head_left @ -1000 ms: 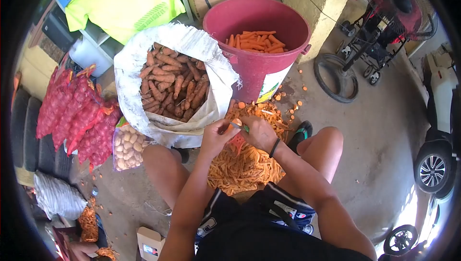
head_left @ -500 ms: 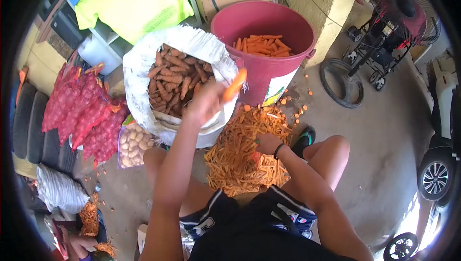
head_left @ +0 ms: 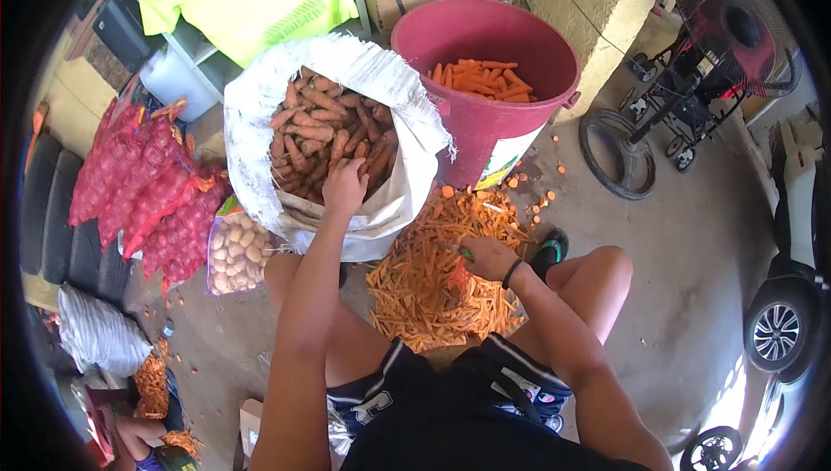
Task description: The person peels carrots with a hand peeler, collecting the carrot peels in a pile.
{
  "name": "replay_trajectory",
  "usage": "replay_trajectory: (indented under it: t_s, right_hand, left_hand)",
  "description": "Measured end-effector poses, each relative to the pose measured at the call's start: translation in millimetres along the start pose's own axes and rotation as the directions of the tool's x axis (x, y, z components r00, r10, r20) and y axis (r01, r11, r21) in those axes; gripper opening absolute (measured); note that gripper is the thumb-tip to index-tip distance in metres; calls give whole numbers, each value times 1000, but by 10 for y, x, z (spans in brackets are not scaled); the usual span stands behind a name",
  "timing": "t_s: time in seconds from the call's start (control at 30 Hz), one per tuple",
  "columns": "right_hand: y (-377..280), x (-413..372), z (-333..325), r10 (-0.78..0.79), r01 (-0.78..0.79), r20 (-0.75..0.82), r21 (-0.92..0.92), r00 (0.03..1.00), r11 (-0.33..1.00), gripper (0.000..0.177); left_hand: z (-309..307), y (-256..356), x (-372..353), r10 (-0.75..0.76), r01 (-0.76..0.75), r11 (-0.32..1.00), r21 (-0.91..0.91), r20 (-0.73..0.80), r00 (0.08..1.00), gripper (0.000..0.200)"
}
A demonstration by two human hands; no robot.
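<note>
A white woven sack holds many unpeeled, brownish carrots. My left hand reaches over its near edge and touches the carrots, fingers partly hidden among them; a grip on one cannot be made out. Above a heap of orange peelings, my right hand is closed round a small tool with a green handle. Peeled orange carrots lie inside the red-purple bin behind the heap.
Red net bags of onions and a bag of potatoes stand at the left. Carrot ends lie beside the bin. A fan and a wheel-like base are at the right. Another person's leg shows at the lower left.
My left hand has gone from holding a peeled carrot at the sack's right edge to the carrots inside the sack. That carrot is out of the hand. My right hand has barely moved.
</note>
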State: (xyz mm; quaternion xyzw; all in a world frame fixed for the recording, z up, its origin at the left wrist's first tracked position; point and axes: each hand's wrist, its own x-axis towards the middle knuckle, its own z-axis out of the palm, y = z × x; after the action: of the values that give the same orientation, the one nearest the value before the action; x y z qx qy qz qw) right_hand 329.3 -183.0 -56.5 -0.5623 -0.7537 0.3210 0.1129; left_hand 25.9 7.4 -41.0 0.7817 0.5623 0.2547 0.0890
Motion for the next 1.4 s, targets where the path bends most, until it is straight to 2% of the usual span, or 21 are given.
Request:
replay_trajectory:
  t_s: [0.03, 0.13, 0.23, 0.3, 0.33, 0.4, 0.5, 0.6, 0.63, 0.7, 0.73, 0.83, 0.9, 0.93, 0.97, 1.07, 1.1, 1.2, 1.27, 1.4]
  right_hand:
    - [-25, 12, -17, 6, -6, 17, -1, 1000, 1000, 31]
    - [-53, 32, -92, 26, -26, 41, 1, 999, 1000, 31]
    - [-35, 66, -150, 25, -25, 30, 12, 999, 1000, 31]
    - [3, 54, -216, 15, -15, 0, 17, 1000, 1000, 31]
    - [8, 38, -253, 22, -22, -6, 0, 1000, 1000, 31]
    - [-3, -8, -338, 36, -36, -12, -27, 999, 999, 32]
    - [-29, -55, -466, 39, -37, 48, -26, 998, 999, 33]
    - [-47, -95, -582, 82, -81, 95, -8, 992, 997, 35]
    - [-3, -116, -573, 82, -80, 75, -26, 994, 996, 35]
    - [93, -139, -503, 83, -81, 28, -56, 996, 995, 35]
    - [132, -146, -477, 83, -82, 26, -41, 996, 996, 34]
    - [197, -168, -480, 92, -91, 19, -21, 996, 996, 33]
    - [200, -185, -528, 109, -108, 23, -37, 994, 993, 34]
    - [173, -205, -560, 119, -119, 35, -22, 992, 993, 35]
    - [147, -219, -599, 128, -128, 47, -9, 991, 992, 36]
    - [137, -253, -652, 111, -111, 50, -4, 993, 994, 35]
    - [152, -275, -634, 100, -100, 48, -4, 994, 995, 35]
    - [186, -306, -561, 87, -87, 13, -39, 996, 995, 33]
    - [192, -287, -503, 99, -99, 12, -21, 995, 995, 32]
    - [187, -253, -503, 76, -74, 46, -55, 996, 996, 29]
  left_hand:
    - [9, 30, 45, 44, -37, 995, 90, -75, 996, 24]
    - [3, 18, 99, -24, 28, 996, 89, -41, 999, 17]
    - [-76, 87, 179, -191, 198, 975, -102, 78, 979, 15]
    - [-269, 149, 218, -186, 286, 853, -436, 258, 948, 16]
    - [-427, 217, 206, -158, 342, 747, -571, 347, 924, 17]
    - [-894, 607, 44, 51, 408, 594, -693, 539, 841, 18]
    - [-921, 804, -205, 381, 390, 620, -680, 696, 608, 17]
    - [-736, 906, -250, 412, 265, 748, -609, 738, 535, 22]
    - [-725, 909, -205, 296, 368, 702, -609, 720, 627, 25]
    - [-775, 947, -121, 114, 380, 552, -742, 519, 847, 24]
    - [-803, 970, -68, -1, 356, 478, -803, 405, 914, 24]
    - [-441, 393, 127, -147, 313, 607, -731, 284, 948, 25]
    - [-131, 152, 161, -99, 177, 874, -452, 192, 976, 33]
    - [-48, 127, 161, -62, 104, 955, -279, 152, 986, 38]
    - [56, 127, 159, -89, 135, 972, -190, 234, 968, 47]
    - [207, 334, 42, -42, 40, 994, 102, 19, 999, 46]
    - [219, 365, 44, -123, 119, 990, 70, 55, 991, 47]
    - [297, 320, 33, -18, 15, 981, 196, 12, 1000, 43]
    - [329, 304, 81, -53, 53, 980, 189, -6, 999, 39]
    - [225, 375, 155, -199, 195, 979, 59, 67, 978, 30]
